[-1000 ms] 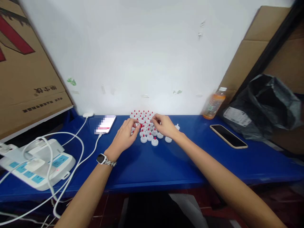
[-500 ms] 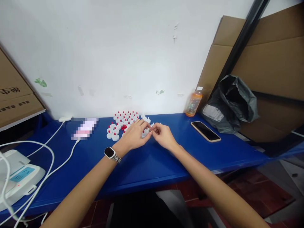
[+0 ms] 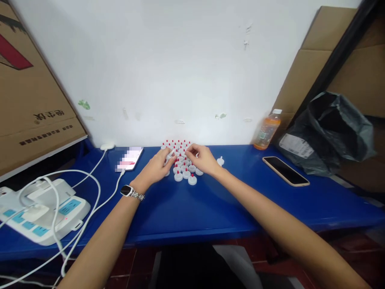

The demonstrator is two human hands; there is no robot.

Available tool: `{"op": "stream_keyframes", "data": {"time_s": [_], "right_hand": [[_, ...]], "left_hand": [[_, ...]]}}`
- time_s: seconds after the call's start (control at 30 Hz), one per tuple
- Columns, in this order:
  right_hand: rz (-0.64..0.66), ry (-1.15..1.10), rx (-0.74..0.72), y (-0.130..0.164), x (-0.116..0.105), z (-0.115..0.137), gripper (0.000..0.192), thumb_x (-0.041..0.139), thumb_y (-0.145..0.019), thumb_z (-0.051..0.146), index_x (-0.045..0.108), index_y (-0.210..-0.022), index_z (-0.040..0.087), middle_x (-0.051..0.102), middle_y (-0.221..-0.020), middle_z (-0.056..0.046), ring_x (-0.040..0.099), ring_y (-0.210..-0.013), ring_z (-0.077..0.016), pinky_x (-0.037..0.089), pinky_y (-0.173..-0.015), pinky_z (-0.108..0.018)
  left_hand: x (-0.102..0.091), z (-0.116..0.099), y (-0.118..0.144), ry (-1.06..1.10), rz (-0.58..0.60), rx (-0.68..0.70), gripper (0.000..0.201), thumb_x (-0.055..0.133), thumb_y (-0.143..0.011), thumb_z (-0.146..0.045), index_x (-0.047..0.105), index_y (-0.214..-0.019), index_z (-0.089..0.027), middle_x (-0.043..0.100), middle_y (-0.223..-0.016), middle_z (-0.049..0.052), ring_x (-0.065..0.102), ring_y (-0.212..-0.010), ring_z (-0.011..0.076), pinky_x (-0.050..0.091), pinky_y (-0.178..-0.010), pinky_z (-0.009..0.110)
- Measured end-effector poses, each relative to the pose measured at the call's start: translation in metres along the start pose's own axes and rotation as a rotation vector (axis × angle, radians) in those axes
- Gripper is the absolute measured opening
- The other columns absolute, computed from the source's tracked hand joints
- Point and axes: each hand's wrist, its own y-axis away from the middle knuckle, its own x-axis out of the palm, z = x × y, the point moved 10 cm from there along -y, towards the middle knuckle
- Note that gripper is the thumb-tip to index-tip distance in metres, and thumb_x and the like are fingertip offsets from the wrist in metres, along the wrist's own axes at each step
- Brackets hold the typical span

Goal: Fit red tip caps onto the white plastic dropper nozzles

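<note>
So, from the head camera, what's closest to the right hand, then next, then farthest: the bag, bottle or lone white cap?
1. White cap: just right of the right hand.
2. Bottle: farther right.
3. Bag: right of the bottle.

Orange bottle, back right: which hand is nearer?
Right. The right hand is left of the bottle, by the right side of the red-tipped white pieces; the left hand is farther left, at their left side.

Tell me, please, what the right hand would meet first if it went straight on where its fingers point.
The right hand would probably meet the red-tipped white pieces just ahead, before the left hand; depth is unclear.
</note>
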Motion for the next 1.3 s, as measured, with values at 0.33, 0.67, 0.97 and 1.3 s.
{"op": "stream_keyframes", "data": {"time_s": [0.33, 0.67, 0.97, 1.3], "right_hand": [[0.448, 0.738, -0.092, -0.049, 0.099, 0.005, 0.018, 0.065, -0.077, 0.031, 0.074, -0.083, 0.016, 0.073, -0.091, -0.015, 0.057, -0.106, -0.0338, 0.026, -0.098, -0.047], [0.566, 0.793, -0.066, -0.052, 0.111, -0.005, 0.022, 0.068, -0.071, 0.035, 0.075, -0.081, 0.016, 0.073, -0.090, -0.015, 0.061, -0.105, -0.0351, 0.026, -0.102, -0.052], [0.638, 0.771, -0.033, -0.046, 0.107, -0.004, 0.019, 0.066, -0.075, 0.032, 0.074, -0.081, 0.016, 0.072, -0.081, -0.013, 0.063, -0.100, -0.0326, 0.025, -0.105, -0.052], [0.638, 0.781, -0.058, -0.039, 0.106, -0.002, 0.012, 0.066, -0.075, 0.024, 0.073, -0.079, 0.016, 0.073, -0.086, -0.013, 0.062, -0.100, -0.0311, 0.026, -0.100, -0.048]], "left_hand": [[-0.008, 0.045, 0.013, 0.075, -0.010, -0.182, 0.025, 0.041, -0.098, -0.044, 0.048, -0.090, -0.022, 0.056, -0.070, 0.000, 0.055, -0.064, 0.0182, 0.036, -0.060, 0.029], [0.003, 0.041, 0.012, 0.064, 0.031, -0.149, 0.023, 0.041, -0.098, -0.043, 0.049, -0.091, -0.022, 0.056, -0.074, 0.001, 0.055, -0.066, 0.0190, 0.037, -0.062, 0.029], [0.006, 0.034, 0.011, 0.080, 0.047, -0.142, 0.024, 0.041, -0.097, -0.043, 0.049, -0.089, -0.022, 0.057, -0.072, 0.001, 0.055, -0.066, 0.0191, 0.037, -0.062, 0.030], [0.005, 0.031, 0.012, 0.100, 0.056, -0.153, 0.024, 0.041, -0.097, -0.043, 0.048, -0.087, -0.022, 0.054, -0.068, -0.001, 0.053, -0.062, 0.0174, 0.036, -0.060, 0.029]]}}
